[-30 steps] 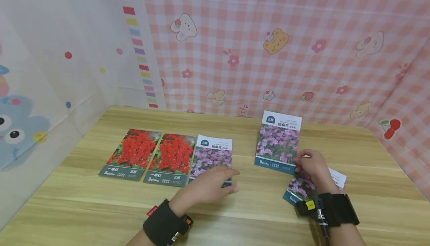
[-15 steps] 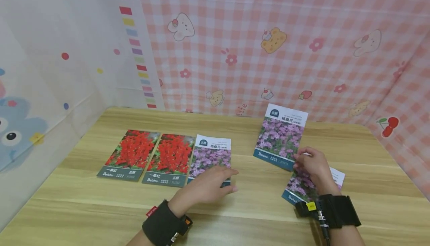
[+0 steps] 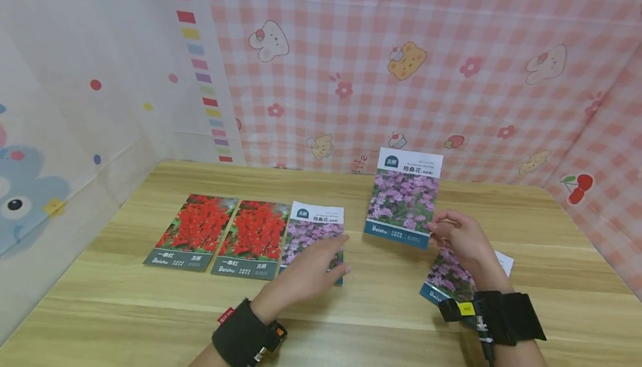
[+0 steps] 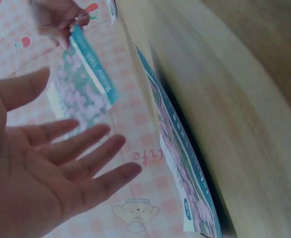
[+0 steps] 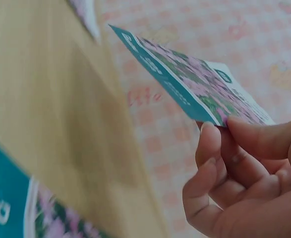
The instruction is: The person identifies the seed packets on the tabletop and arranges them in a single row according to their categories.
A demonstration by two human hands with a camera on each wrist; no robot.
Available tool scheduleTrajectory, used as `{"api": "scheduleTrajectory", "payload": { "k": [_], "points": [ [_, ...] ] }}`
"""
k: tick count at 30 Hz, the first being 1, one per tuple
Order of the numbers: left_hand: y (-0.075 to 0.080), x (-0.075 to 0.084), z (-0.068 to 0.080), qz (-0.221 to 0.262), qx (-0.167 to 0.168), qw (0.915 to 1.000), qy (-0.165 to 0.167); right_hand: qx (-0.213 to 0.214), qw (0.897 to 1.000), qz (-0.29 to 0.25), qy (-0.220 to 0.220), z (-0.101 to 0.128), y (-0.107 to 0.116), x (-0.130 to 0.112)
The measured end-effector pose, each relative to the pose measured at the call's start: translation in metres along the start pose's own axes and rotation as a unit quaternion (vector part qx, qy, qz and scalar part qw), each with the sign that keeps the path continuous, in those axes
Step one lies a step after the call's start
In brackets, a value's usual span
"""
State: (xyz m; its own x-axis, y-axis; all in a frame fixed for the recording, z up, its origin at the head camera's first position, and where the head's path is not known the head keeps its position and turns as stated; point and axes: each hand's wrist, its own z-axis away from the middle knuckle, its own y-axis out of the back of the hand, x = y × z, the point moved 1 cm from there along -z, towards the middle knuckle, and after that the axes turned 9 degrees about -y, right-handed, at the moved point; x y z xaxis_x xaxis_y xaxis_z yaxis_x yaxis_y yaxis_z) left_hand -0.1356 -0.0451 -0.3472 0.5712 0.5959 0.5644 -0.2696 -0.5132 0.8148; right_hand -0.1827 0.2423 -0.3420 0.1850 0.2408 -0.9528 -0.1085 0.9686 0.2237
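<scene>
My right hand (image 3: 458,239) pinches the lower right corner of a purple-flower seed packet (image 3: 405,197) and holds it upright above the wooden table (image 3: 351,311); the right wrist view shows the fingers (image 5: 219,153) curled under the packet (image 5: 195,87). My left hand (image 3: 316,267) hovers open, fingers straight, just over the lower part of another purple-flower packet (image 3: 313,233) lying flat; the left wrist view shows the spread fingers (image 4: 86,153) off that packet (image 4: 185,163). A further purple packet (image 3: 453,275) lies under my right wrist.
Two red-flower packets (image 3: 193,230) (image 3: 253,236) lie side by side left of the flat purple one. A pink checked cloth (image 3: 426,66) hangs behind the table, a pale cartoon cloth (image 3: 65,105) on the left. Both wrists wear black straps.
My right hand has lifted its packet higher and carried it leftward. My left hand has risen slightly off the flat purple packet, fingers now pointing up and away.
</scene>
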Motion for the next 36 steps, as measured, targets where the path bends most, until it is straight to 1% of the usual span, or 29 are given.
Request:
{"api": "scheduleTrajectory", "payload": {
  "k": [3, 5, 8, 11, 13, 15, 17, 19, 23, 26, 29, 32, 34, 36],
  "points": [
    [0.000, -0.001, -0.001, 0.013, 0.028, 0.9995, 0.005, -0.029, 0.999, -0.002, 0.018, 0.005, -0.004, -0.008],
    [0.001, -0.001, -0.002, 0.018, 0.039, 0.9991, 0.008, -0.046, 0.999, 0.003, 0.025, 0.010, -0.007, -0.014],
    [0.000, -0.001, -0.003, 0.030, 0.042, 0.9986, 0.012, -0.063, 0.998, 0.010, 0.028, 0.016, -0.013, -0.021],
    [0.000, 0.001, -0.003, 0.048, 0.035, 0.9982, 0.013, -0.071, 0.997, 0.016, 0.028, 0.020, -0.019, -0.026],
    [-0.001, 0.003, -0.003, 0.070, 0.028, 0.9971, 0.012, -0.069, 0.997, 0.023, 0.027, 0.021, -0.022, -0.027],
    [-0.001, 0.004, -0.003, 0.086, 0.025, 0.9959, 0.012, -0.057, 0.997, 0.038, 0.027, 0.021, -0.024, -0.028],
    [-0.003, 0.006, -0.004, 0.105, 0.029, 0.9939, 0.013, -0.037, 0.997, 0.059, 0.026, 0.021, -0.026, -0.027],
    [-0.004, 0.006, -0.004, 0.114, 0.041, 0.9925, 0.017, -0.016, 0.996, 0.089, 0.025, 0.021, -0.028, -0.027],
    [-0.006, 0.009, -0.005, 0.110, 0.067, 0.9914, 0.020, 0.008, 0.991, 0.136, 0.016, 0.022, -0.034, -0.023],
    [-0.007, 0.010, -0.005, 0.098, 0.081, 0.9918, 0.017, 0.010, 0.989, 0.148, 0.010, 0.021, -0.038, -0.020],
    [-0.008, 0.010, -0.005, 0.089, 0.090, 0.9919, 0.009, 0.007, 0.989, 0.145, 0.001, 0.020, -0.039, -0.016],
    [-0.009, 0.010, -0.005, 0.074, 0.091, 0.9931, -0.003, 0.002, 0.992, 0.124, -0.012, 0.019, -0.036, -0.013],
    [-0.010, 0.011, -0.005, 0.064, 0.084, 0.9944, -0.010, -0.003, 0.994, 0.108, -0.021, 0.018, -0.034, -0.011],
    [-0.011, 0.012, -0.005, 0.052, 0.069, 0.9962, -0.015, -0.010, 0.995, 0.096, -0.029, 0.018, -0.032, -0.009]
  ]
}}
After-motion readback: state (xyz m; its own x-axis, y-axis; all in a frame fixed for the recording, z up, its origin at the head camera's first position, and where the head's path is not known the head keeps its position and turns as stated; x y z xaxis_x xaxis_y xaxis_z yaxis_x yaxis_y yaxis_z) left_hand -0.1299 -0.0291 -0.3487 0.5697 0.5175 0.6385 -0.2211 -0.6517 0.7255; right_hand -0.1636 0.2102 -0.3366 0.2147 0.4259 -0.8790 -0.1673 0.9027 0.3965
